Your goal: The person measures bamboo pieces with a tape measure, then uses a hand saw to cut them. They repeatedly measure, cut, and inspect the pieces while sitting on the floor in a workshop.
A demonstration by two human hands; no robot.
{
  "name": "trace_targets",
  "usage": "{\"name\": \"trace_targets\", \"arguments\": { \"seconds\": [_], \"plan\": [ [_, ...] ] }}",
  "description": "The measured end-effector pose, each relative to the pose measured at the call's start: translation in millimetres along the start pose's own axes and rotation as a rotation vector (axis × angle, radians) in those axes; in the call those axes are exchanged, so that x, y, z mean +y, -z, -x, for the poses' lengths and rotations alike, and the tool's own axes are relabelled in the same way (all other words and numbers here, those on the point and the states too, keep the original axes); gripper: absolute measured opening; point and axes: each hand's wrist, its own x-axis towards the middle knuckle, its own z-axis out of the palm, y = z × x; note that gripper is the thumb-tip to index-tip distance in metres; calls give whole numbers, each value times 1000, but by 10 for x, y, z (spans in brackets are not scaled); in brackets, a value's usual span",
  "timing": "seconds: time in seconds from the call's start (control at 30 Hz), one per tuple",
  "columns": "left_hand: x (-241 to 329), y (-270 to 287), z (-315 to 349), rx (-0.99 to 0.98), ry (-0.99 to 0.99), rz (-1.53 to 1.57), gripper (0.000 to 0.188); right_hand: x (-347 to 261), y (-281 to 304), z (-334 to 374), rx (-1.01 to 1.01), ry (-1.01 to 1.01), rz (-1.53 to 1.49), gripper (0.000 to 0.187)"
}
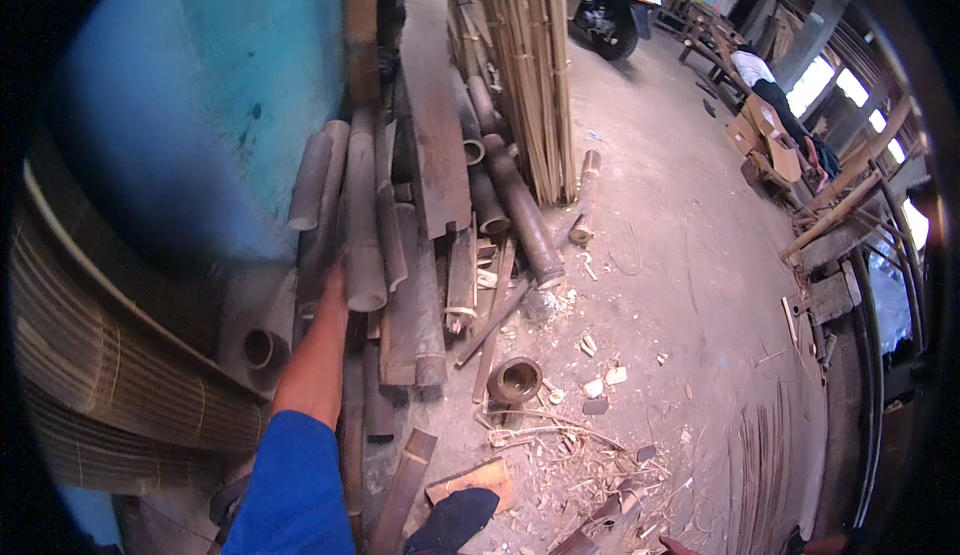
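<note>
My left arm, in a blue sleeve, stretches forward into a stack of cut bamboo tubes against the wall. The left hand [332, 283] is beside a thick bamboo tube [365, 255] whose open end faces me; its fingers are hidden among the tubes. Left of that tube lies a shorter bamboo piece [312, 180]. At the lower edge only a bit of what looks like my right hand [677, 546] shows, near a short bamboo piece [612, 510] on the floor. I cannot make out whether it holds that piece.
Rolled slatted bamboo blinds [130, 375] stand at the left. A bundle of bamboo strips [525, 75] leans upright behind the stack. A round bowl-like pot [515, 381] sits among shavings [570, 445]. Farther off are a motorcycle [612, 15], cardboard boxes [765, 140] and a bending person [765, 80].
</note>
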Motion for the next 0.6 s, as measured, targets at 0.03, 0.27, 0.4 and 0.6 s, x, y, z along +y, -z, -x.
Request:
{"name": "trace_targets", "arguments": {
  "seconds": [0.03,0.27,0.4,0.6],
  "plan": [
    [36,45,40,63,22,4,68,10,11,25,8,16,13,56],
    [640,-261,1351,173,9,-154,63,22,26,220,43,3,-44,53],
    [837,-255,2337,-103,120,76,59,6,45,414,92,66,-63,52],
    [640,243,3362,-439,350,219,73,37,102,661,134,121,-26,54]
  ]
}}
